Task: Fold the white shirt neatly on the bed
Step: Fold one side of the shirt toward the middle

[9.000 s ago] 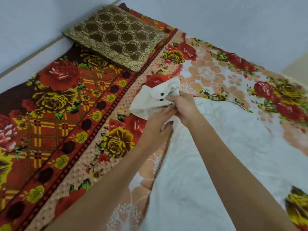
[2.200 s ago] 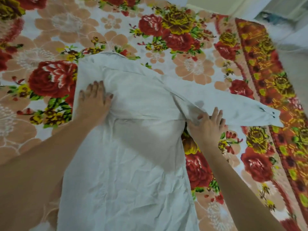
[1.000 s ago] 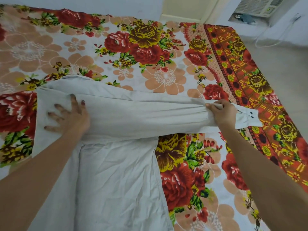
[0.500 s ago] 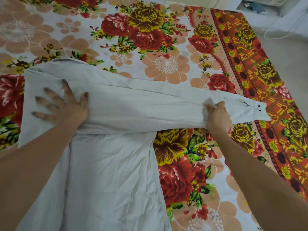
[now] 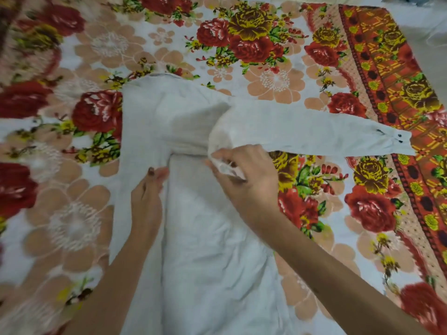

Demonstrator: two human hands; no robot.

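Observation:
The white shirt (image 5: 193,238) lies lengthwise on the bed, its body running from the bottom edge up to the middle. One long sleeve (image 5: 314,131) stretches out to the right, its buttoned cuff (image 5: 396,141) lying on the orange border. My right hand (image 5: 244,180) pinches a bunch of white cloth where that sleeve joins the body. My left hand (image 5: 147,197) rests edge-on against the left part of the shirt, fingertips at a crease; whether it grips the cloth is unclear.
The bed is covered by a floral blanket (image 5: 278,56) with red and yellow roses and a red-orange patterned border (image 5: 391,76) on the right. Bare floor (image 5: 425,18) shows beyond the bed's top-right corner.
My right hand left the sleeve near the cuff and came left to the armpit area, bunching cloth there. My left hand slid from flat on the shoulder down to the shirt's middle.

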